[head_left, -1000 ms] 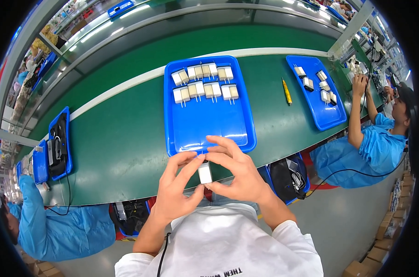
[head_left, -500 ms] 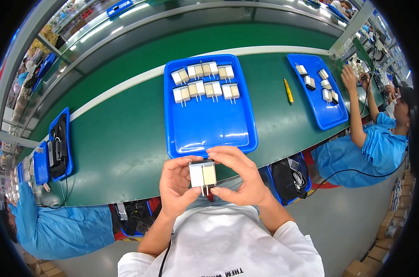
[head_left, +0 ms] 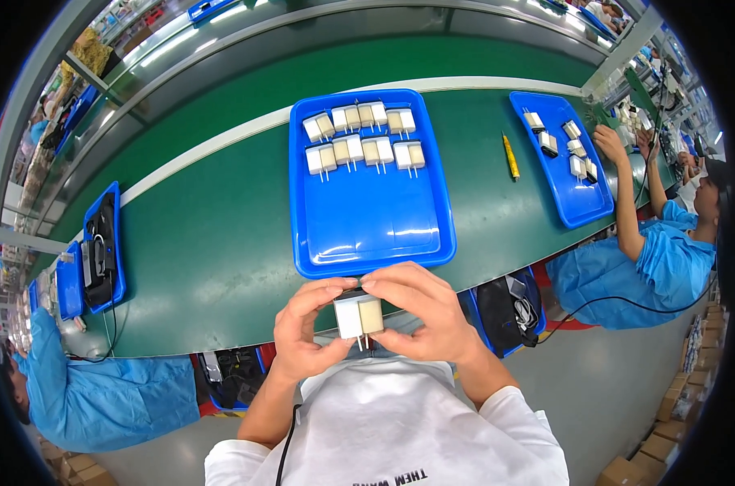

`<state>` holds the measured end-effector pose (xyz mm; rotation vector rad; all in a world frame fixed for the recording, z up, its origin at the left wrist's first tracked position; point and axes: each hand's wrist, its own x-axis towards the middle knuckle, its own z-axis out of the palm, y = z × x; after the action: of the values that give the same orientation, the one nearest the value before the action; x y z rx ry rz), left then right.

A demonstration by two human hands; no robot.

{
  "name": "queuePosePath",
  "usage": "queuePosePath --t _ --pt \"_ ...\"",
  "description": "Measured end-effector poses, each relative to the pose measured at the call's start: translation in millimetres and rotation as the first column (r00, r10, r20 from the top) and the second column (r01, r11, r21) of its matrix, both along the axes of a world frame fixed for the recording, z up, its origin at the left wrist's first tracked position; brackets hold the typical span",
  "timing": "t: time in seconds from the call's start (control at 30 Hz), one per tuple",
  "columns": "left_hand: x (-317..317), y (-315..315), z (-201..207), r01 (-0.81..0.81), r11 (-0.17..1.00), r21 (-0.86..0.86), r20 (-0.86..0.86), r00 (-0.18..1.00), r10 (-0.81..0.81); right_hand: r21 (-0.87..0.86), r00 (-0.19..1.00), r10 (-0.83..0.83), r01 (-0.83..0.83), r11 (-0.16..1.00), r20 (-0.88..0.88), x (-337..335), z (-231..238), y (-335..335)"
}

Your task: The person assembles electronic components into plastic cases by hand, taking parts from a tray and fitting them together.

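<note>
A two-tone white and cream charger plug [head_left: 358,316] is held close to my body, its metal prongs pointing toward me. My left hand [head_left: 301,336] grips it from the left, fingertips at its dark far end and thumb low by the prongs. From the other side my right hand [head_left: 428,320] closes on the same plug, fingers at the far end and thumb near the bottom corner. Just beyond my fingertips lies a blue tray [head_left: 367,215]. Two rows of similar charger plugs [head_left: 347,149] sit in its far half, prongs toward me.
Right of the tray, a yellow pen-like tool [head_left: 510,157] lies on the green bench [head_left: 213,243]. Farther right is another blue tray [head_left: 582,212] with several plugs, beside a co-worker in blue [head_left: 619,279]. Blue bins [head_left: 118,267] with black items stand at left, near another co-worker [head_left: 116,397].
My fingertips have drawn closer together over the plug's far end. The plug has shifted slightly within my hands, and the whole view has moved a little.
</note>
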<state>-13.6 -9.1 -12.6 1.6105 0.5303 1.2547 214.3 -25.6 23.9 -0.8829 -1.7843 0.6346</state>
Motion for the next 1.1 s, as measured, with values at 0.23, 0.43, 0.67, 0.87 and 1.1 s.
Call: queuePosePath --t 0.23,0.43,0.67,0.87,1.1 --pt "-1.0 3.1 1.5 -0.047 0.995 0.087 -0.034 0.998 0.050 0.049 1.000 -0.015 0.014 0.999 0.007 -2.0 2.7 1.4" --pt "2.1 0.8 -6.2 -0.097 0.993 0.072 -0.037 0.994 0.100 0.061 0.999 -0.029 0.028 0.998 0.014 -3.1 -1.2 2.1" --pt "17.3 4.6 -6.2 -0.146 0.987 -0.065 0.051 0.987 0.150 -0.205 0.990 -0.003 -0.026 0.978 -0.142 6.3 -2.2 3.9" --pt "30.0 23.9 -7.7 -0.260 0.933 0.249 -0.236 0.918 0.318 -0.292 0.976 -0.216 0.211 0.933 0.013 -11.9 -11.1 5.3" --pt "36.9 41.6 -8.4 -0.303 0.857 0.417 -0.273 0.857 0.436 -0.179 0.923 -0.365 0.382 0.907 0.120 -21.4 -19.5 32.7"
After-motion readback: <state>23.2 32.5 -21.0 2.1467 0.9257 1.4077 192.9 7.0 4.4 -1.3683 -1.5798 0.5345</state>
